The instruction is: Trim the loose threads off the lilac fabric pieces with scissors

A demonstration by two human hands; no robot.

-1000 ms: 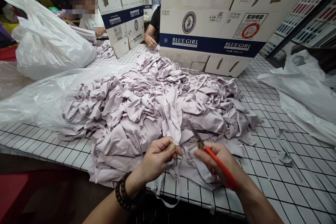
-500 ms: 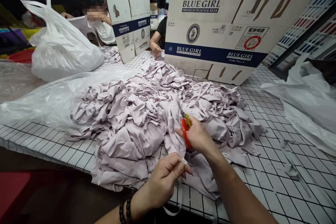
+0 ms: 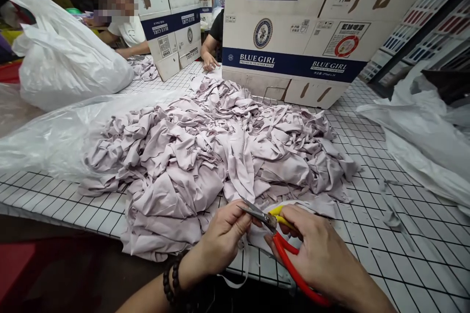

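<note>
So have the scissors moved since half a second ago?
Yes: the scissors have moved away from the large Blue Girl carton, down to the left hand.

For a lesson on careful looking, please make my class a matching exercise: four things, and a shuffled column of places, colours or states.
1. Scissors
2. Fabric pile
3. Bracelet
4. Nearer carton

A. Dark brown, beaded
B. White with a dark blue band
C. In the right hand, blades parted
D. Pale pinkish, heaped up

Pairs: 1-C, 2-D, 3-A, 4-B
</note>
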